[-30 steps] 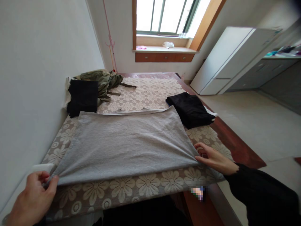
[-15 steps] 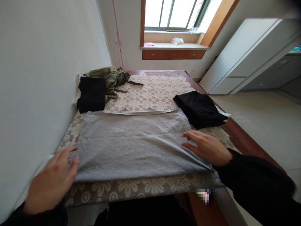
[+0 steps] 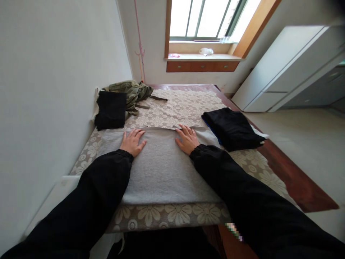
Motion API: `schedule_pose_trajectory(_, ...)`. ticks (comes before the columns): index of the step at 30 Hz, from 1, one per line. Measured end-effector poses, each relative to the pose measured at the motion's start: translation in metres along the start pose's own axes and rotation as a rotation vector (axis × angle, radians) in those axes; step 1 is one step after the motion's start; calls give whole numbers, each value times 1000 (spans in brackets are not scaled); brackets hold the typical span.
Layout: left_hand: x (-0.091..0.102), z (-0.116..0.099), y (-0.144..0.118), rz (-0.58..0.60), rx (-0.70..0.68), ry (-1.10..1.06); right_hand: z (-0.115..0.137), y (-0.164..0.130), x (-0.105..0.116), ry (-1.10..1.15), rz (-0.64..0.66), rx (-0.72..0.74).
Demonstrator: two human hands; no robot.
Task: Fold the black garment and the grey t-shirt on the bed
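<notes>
A grey cloth garment (image 3: pixel 161 172) lies spread flat in a wide rectangle on the floral lace tablecloth (image 3: pixel 151 214). My left hand (image 3: pixel 132 141) rests palm down near its far edge, left of the middle, with the fingers spread. Level with it, my right hand (image 3: pixel 187 138) lies flat near the same edge, right of the middle, its fingertips reaching that edge. Both hands are open and hold nothing. My black sleeves cover the garment's left and right near parts.
Folded black clothes (image 3: pixel 234 128) lie to the right, near the table's wooden edge (image 3: pixel 304 189). At the back left, a folded black cloth (image 3: pixel 111 109) sits against an olive-green backpack (image 3: pixel 132 91). A wall (image 3: pixel 61 79) borders the left side.
Both hands have moved forward and inward from the garment's sides to its far edge, and now lie flat on it. The garment's right side looks smoother.
</notes>
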State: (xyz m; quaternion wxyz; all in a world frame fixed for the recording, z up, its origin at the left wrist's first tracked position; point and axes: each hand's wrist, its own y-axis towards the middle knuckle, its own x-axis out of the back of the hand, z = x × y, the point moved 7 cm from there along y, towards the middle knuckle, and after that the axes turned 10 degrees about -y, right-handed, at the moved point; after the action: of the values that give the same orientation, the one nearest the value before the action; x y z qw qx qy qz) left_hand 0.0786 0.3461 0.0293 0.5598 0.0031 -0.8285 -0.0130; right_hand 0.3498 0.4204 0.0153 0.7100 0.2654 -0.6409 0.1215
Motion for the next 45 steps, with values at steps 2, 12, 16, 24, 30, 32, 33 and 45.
schedule_pose_trajectory(2, -4, 9, 0, -32, 3, 1, -4, -2, 2, 43, -51, 17)
schedule_pose_trajectory(12, -7, 27, -3, -18, 48, 90, -28, -5, -1, -62, -14, -90)
schedule_pose_trajectory(16, -7, 28, -4, -21, 56, 100, -27, -6, -13, -58, 48, -50)
schedule_pose_trajectory(24, -2, 47, -8, -11, 170, 140, -36, -4, -20, -82, 103, -128)
schedule_pose_trajectory(30, -4, 48, -10, 7, 165, 102, -11, -11, -18, -42, 177, 160)
schedule_pose_trajectory(32, -4, 49, -10, 4, 152, 94, -8, -13, -22, -35, 219, 176)
schedule_pose_trajectory(33, -5, 50, -10, 4, 149, 89, -7, -13, -23, -33, 230, 179)
schedule_pose_trajectory(45, -4, 42, -13, 77, 128, 120, -2, -20, -18, 41, 187, 335)
